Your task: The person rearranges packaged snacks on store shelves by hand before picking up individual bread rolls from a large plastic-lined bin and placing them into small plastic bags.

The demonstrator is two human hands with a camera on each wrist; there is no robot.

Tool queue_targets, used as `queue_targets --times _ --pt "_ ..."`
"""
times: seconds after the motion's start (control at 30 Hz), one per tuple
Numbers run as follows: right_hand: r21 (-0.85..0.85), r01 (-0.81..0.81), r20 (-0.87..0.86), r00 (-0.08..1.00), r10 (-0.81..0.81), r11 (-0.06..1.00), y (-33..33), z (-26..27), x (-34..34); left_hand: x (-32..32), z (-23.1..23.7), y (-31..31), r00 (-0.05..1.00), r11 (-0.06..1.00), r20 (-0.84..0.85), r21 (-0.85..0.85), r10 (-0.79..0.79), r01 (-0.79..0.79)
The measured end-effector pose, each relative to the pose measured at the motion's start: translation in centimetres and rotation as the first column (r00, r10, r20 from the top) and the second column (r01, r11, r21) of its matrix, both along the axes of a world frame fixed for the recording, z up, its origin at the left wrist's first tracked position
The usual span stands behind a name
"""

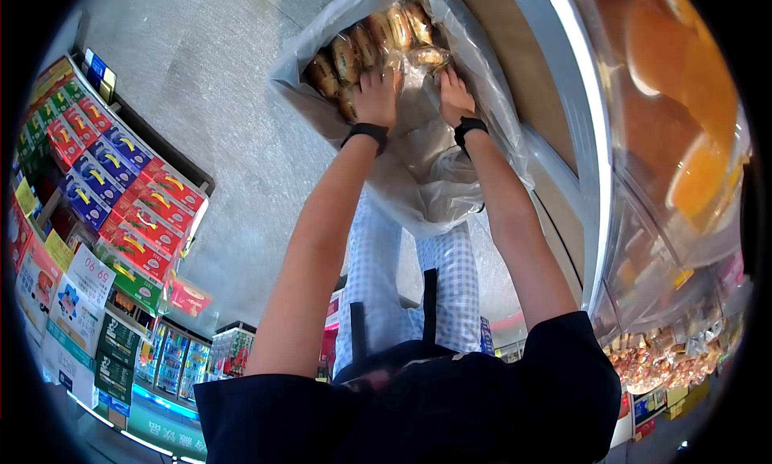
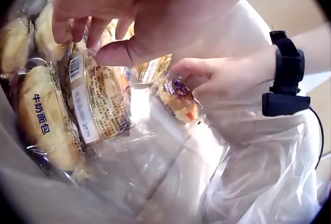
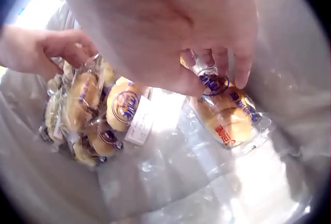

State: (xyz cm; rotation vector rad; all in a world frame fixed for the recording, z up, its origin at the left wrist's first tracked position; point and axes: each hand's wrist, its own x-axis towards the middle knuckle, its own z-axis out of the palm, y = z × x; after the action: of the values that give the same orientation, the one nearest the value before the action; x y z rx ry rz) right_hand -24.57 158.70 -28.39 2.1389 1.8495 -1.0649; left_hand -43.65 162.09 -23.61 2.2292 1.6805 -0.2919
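Several bread rolls in clear printed wrappers lie inside a large bag of translucent plastic [image 1: 450, 199]. My right hand [image 1: 456, 96] grips one wrapped bread roll [image 3: 225, 115], fingers over its far side and thumb on the near side. In the left wrist view that roll sits apart from the main group. My left hand [image 1: 375, 98] is over the group, its fingers loosely bent above the wrapped rolls and holding none. Below its thumb lies a roll with a white label [image 2: 98, 99]; beside it is another wrapped roll [image 2: 41, 115] with blue lettering.
A brown panel [image 1: 547, 78] and a lit glass display case [image 1: 667, 142] stand along the right. On the left, a shelf carries red and blue boxes [image 1: 149, 211]. Grey floor [image 1: 233, 86] shows between that shelf and the bag.
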Motion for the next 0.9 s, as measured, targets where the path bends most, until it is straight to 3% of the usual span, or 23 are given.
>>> queue_targets --times 0.1,0.17,0.3,0.37,0.4,0.47,0.6,0.7,0.8,0.83,0.87,0.9 --pt "0.010 -0.056 0.078 0.995 0.055 0.998 -0.1 -0.8 -0.1 -0.6 -0.2 0.3 0.997 0.998 -0.045 -0.025 -0.055 0.054" --pt "-0.104 -0.076 0.143 0.986 0.090 0.992 0.6 -1.5 -0.1 -1.1 -0.2 0.7 0.993 0.994 -0.052 0.011 -0.107 0.108" --pt "-0.059 -0.027 0.126 0.991 0.035 0.998 -0.3 -2.7 0.3 -0.8 0.0 1.2 0.995 0.995 -0.027 -0.007 -0.099 0.098" --pt "-0.090 -0.228 0.163 0.957 0.241 0.969 -0.5 -3.2 0.6 -0.6 0.5 1.5 0.997 0.992 -0.017 -0.093 -0.082 0.080" --pt "-0.089 -0.229 0.163 0.957 0.241 0.969 -0.6 -3.4 0.7 -0.7 0.6 1.6 0.997 0.992 -0.017 -0.093 -0.081 0.079" --pt "-0.224 -0.083 0.136 0.984 0.115 0.971 -0.5 -3.1 0.7 -0.8 0.2 1.3 0.995 0.996 0.040 -0.007 -0.093 0.093" --pt "-0.228 -0.109 0.141 0.979 0.144 0.968 -0.6 -0.7 0.2 -1.3 0.0 1.0 0.980 0.988 0.124 0.024 -0.153 0.151" --pt "-0.111 -0.220 0.037 0.974 0.225 0.969 1.0 2.7 -0.1 -1.3 0.2 1.0 0.970 0.978 0.131 0.048 -0.207 0.202" --pt "-0.009 0.111 -0.219 0.969 -0.111 0.994 1.7 3.1 -0.5 -1.2 0.9 1.2 0.954 0.954 0.025 -0.016 -0.298 0.299" --pt "-0.006 0.110 -0.219 0.970 -0.109 0.994 2.2 4.2 -0.8 -1.2 1.0 1.2 0.944 0.944 0.010 -0.030 -0.330 0.330" --pt "0.209 -0.061 -0.062 0.995 0.075 0.976 3.0 6.1 -1.1 -1.2 1.1 1.2 0.933 0.932 -0.004 -0.045 -0.361 0.360" --pt "0.383 -0.255 0.130 0.967 0.221 0.888 3.5 7.4 -1.2 -1.2 1.2 1.1 0.933 0.932 -0.004 -0.042 -0.360 0.359"
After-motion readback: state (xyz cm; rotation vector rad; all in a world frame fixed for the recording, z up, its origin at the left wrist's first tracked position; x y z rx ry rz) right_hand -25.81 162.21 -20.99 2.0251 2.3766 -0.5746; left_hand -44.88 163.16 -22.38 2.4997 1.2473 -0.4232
